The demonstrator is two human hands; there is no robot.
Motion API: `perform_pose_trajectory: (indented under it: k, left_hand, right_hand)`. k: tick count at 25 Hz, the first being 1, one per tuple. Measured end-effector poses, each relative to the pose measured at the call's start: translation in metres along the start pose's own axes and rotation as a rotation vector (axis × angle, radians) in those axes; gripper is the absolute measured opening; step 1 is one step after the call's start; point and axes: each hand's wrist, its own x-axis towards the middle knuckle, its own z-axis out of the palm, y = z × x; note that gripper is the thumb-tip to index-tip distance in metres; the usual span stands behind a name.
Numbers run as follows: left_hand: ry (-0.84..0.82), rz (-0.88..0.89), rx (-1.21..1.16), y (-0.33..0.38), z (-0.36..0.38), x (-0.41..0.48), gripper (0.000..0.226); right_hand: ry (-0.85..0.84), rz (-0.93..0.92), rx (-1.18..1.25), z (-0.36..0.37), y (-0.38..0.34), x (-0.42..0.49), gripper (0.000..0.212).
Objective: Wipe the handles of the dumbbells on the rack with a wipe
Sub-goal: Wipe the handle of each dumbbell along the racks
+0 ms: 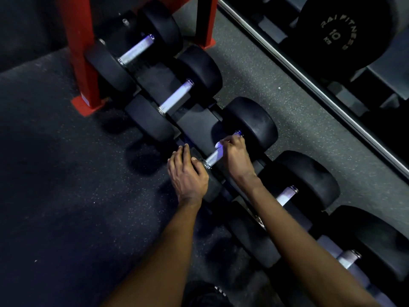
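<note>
Several black dumbbells lie in a diagonal row on a low rack (194, 122). On the third dumbbell (252, 122) my right hand (235, 157) is wrapped over the far half of the chrome handle (212, 156), pressing a white wipe (219, 144) against it. My left hand (188, 173) rests flat on that dumbbell's near head, fingers spread over the rubber. Bare handles show on the first dumbbell (136, 50), the second dumbbell (176, 96) and the fourth dumbbell (286, 194).
A red steel frame (85, 63) stands at the upper left over the row's far end. A mirror with a metal edge (309, 83) runs along the right and reflects a 10 kg dumbbell head (338, 32). Dark speckled rubber floor (55, 173) lies to the left.
</note>
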Motion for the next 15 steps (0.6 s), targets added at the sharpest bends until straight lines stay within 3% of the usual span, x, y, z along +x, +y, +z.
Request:
perform_pose_trajectory:
  k: [2,9,15]
  left_hand:
    - [-0.001,0.001,0.001,0.000,-0.001,0.001,0.055]
    - [0.000,-0.015,-0.010,0.000,0.000,0.001,0.055]
    - [0.012,-0.004,-0.010,0.002,0.000,0.002,0.056]
  right_hand:
    - [-0.055,-0.088,-0.108,-0.003,-0.002,0.005,0.033]
    - [0.142,0.197,-0.044,0.009,0.000,-0.012,0.055]
    - [0.381,0.377,0.521,0.021,-0.029,-0.023,0.060]
